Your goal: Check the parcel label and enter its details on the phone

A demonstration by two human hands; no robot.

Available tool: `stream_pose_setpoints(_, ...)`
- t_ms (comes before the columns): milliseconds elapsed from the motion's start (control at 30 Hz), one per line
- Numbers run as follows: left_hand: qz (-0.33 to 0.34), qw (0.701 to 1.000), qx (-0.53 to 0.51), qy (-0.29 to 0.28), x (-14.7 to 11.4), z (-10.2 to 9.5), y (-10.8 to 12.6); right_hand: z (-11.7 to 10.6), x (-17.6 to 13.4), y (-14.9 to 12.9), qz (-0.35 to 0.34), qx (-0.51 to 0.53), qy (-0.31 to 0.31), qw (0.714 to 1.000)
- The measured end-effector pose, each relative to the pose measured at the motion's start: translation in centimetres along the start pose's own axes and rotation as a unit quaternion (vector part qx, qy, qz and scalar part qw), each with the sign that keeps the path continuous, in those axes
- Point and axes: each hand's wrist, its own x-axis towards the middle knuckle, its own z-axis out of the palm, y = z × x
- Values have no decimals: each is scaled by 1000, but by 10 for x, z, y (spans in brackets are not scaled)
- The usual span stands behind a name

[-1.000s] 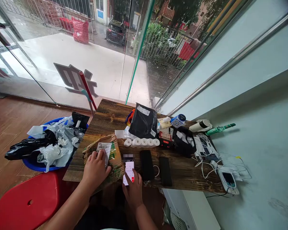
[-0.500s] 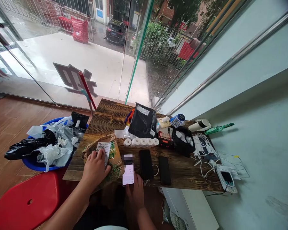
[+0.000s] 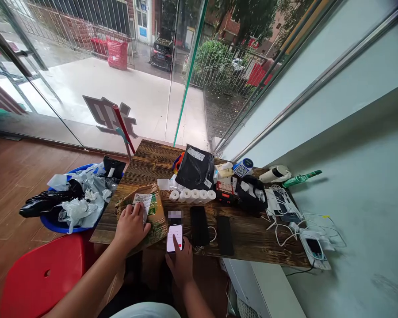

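**Tapping a lit phone while a parcel is held flat on the wooden table**

Pressing down on the parcel, the left hand lies palm-down with fingers spread, not curled around anything; the fingertips rest on the white barcode label stuck to the parcel's top. The parcel is a crumpled brown and green paper package lying at the near left corner of the table.

The right hand sits at the table's near edge, just right of the parcel. It holds the lit phone from below, fingers partly curled around the lower end, and the thumb lies on the white screen. The phone rests flat on the table, touching or nearly touching the parcel's right edge; which cannot be told.

Two dark phones lie screen-off on the table just right of the lit one, side by side. Farther back on the table a row of white paper rolls lies in line, and behind them a black plastic mailing bag stands leaning. A tangle of white cables lies at the table's right end.

Left of the table, on the floor, a blue tub holds crumpled plastic wrappings. A red stool stands at the table's near left.
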Motion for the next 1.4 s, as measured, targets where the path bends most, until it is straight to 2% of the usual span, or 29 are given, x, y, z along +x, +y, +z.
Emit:
stream_pose_setpoints(333, -21, 1000, 14, 7, -3, 1, 6, 1, -9, 34, -55, 27, 7, 998)
stream_pose_setpoints(667, -30, 999, 19, 3, -3, -3, 11, -12, -2, 24, -49, 27, -4, 998)
stream_pose_setpoints(1067, -39, 999, 22, -10, -3, -5, 11, -14, 13, 20, -37, 30, -35, 998)
stream_pose_setpoints(1400, -37, 999, 11, -2, -2, -3, 11, -11, 10, 15, -9, 21, -16, 1000)
